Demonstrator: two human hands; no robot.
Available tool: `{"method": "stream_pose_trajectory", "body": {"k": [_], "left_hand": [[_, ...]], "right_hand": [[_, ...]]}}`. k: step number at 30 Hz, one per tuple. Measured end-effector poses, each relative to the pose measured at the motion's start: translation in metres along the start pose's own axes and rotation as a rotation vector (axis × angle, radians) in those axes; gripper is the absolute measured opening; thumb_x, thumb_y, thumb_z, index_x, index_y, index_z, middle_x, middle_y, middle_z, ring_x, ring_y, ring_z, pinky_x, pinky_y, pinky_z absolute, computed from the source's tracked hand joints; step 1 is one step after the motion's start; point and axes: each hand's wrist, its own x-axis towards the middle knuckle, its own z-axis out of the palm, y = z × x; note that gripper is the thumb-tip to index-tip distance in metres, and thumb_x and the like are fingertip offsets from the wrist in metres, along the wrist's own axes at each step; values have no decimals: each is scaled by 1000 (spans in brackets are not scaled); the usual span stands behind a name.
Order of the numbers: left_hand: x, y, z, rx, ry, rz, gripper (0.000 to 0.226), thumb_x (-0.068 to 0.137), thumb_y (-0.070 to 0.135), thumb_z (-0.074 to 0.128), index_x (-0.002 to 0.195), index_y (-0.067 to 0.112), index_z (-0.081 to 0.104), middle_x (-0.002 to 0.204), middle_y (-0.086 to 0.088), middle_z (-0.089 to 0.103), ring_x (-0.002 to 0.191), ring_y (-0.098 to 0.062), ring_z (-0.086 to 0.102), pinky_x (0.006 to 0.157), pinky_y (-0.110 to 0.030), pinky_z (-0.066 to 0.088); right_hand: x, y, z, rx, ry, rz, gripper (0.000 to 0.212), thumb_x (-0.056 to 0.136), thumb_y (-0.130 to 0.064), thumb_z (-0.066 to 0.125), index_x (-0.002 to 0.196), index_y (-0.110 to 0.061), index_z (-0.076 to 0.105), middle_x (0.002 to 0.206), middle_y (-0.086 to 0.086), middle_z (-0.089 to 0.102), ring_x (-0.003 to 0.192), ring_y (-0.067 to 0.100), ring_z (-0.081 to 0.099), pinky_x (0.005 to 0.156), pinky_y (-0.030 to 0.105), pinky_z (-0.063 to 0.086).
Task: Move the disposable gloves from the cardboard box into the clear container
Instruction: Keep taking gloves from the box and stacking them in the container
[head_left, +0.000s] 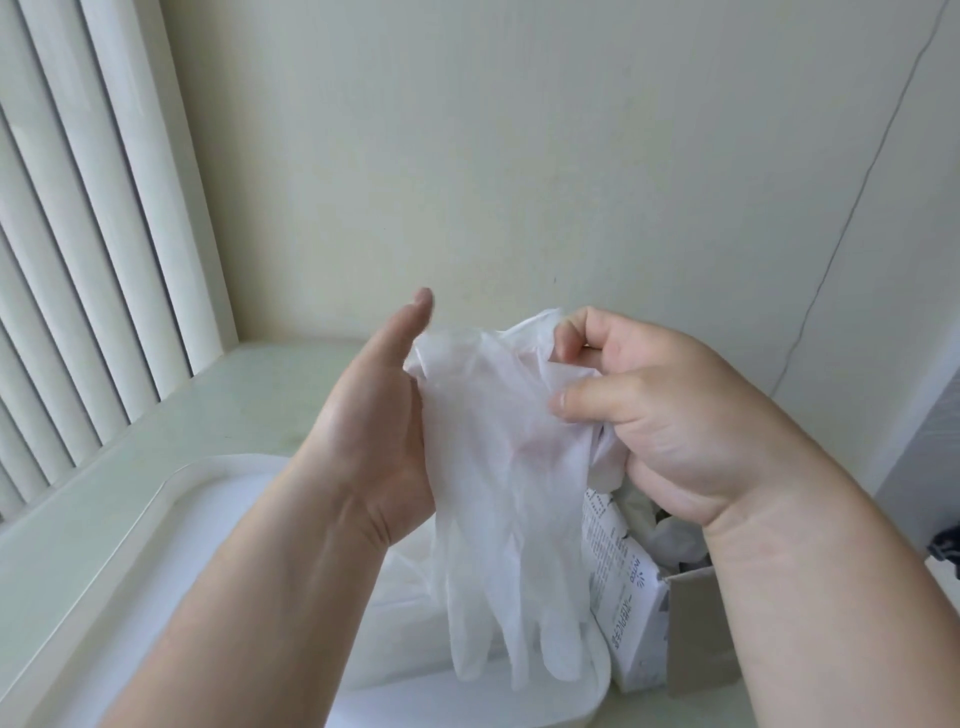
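Glove handling: limp film, take it by the cuff

Left hand (374, 415): thumb straight, fingers hidden behind the film, so I can't tell if it grips. Glove (498, 493) hangs between both hands, fingers down. I judge it near weightless, soft and clingy, likely to tear if yanked. Right hand (675, 415) pinches the cuff, thumb against curled fingers. Clear container (171, 483) is below the grip, count 1. Cardboard box (696, 623) is below-right, count 1; its contents are bunched and uncountable. In hand: 1 glove seen.

one left hand (371, 415), one right hand (675, 415), one clear container (156, 501), one cardboard box (636, 623); gloves (498, 493) overlap, uncountable.
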Motion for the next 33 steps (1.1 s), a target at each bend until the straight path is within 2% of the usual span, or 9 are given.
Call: {"method": "stream_pose_trajectory", "body": {"k": [4, 6, 10, 12, 15, 19, 25, 29, 33], "left_hand": [[-1, -1, 3, 159, 155, 98, 26, 92, 14, 62, 108, -5, 69, 103, -23, 74, 92, -35, 74, 89, -51, 56], [-2, -2, 5, 218, 247, 191, 13, 92, 4, 61, 98, -4, 70, 96, -23, 75, 88, -35, 75, 86, -52, 58], [-8, -1, 10, 336, 199, 312, 14, 94, 4, 60, 90, 0, 74, 93, -18, 77, 88, -30, 75, 86, -45, 59], [-11, 2, 11, 384, 144, 351, 15, 94, 5, 61, 96, -2, 74, 98, -19, 76, 93, -30, 74, 90, -45, 58], [-14, 4, 13, 418, 78, 413, 16, 93, 7, 61, 97, 0, 75, 100, -18, 76, 97, -30, 73, 93, -45, 56], [-17, 7, 13, 409, 45, 455, 21, 96, 9, 56, 95, 7, 77, 98, -14, 77, 94, -27, 74, 86, -43, 57], [-19, 9, 10, 499, -166, 476, 25, 89, 15, 59, 107, 7, 75, 109, -16, 74, 106, -34, 69, 93, -48, 53], [-17, 10, 11, 382, -159, 506, 29, 82, 10, 67, 110, 6, 69, 96, -14, 75, 88, -27, 72, 79, -37, 59], [-13, 8, 2, 411, -384, 338, 47, 83, 6, 71, 128, 1, 58, 115, -17, 70, 104, -31, 68, 84, -36, 55]], "right_hand": [[-4, -2, 0, -90, -11, -35, 19, 68, -8, 67, 74, -18, 52, 80, 8, 47, 73, 20, 47, 69, 38, 36], [-5, -6, -1, -128, 44, -44, 24, 68, -18, 74, 78, -15, 53, 80, 7, 47, 73, 22, 43, 64, 32, 36], [-5, -9, -5, -224, 201, -79, 57, 52, -41, 84, 77, -3, 49, 79, 24, 58, 75, 26, 50, 68, 42, 38], [-6, -12, -4, -211, 258, -130, 50, 51, -33, 86, 78, -6, 53, 91, 36, 65, 73, 29, 59, 70, 44, 44], [-6, -14, -4, -156, 303, -207, 33, 60, -20, 79, 85, -19, 57, 86, 19, 74, 72, 25, 71, 67, 39, 49], [-5, -14, -4, -159, 351, -219, 32, 66, -23, 71, 96, -25, 62, 77, 5, 74, 66, 17, 66, 66, 35, 45], [-15, -23, -6, -328, 65, -277, 70, 68, -24, 77, 135, -28, 57, 125, -9, 68, 120, -2, 59, 100, 21, 46], [-19, -26, -2, -321, 9, -235, 18, 76, -17, 71, 92, -11, 77, 92, 19, 76, 86, 37, 73, 79, 51, 56], [-19, -27, -4, -223, 56, -220, 20, 76, -16, 69, 87, 0, 73, 89, 30, 72, 77, 45, 70, 70, 47, 51]]}}
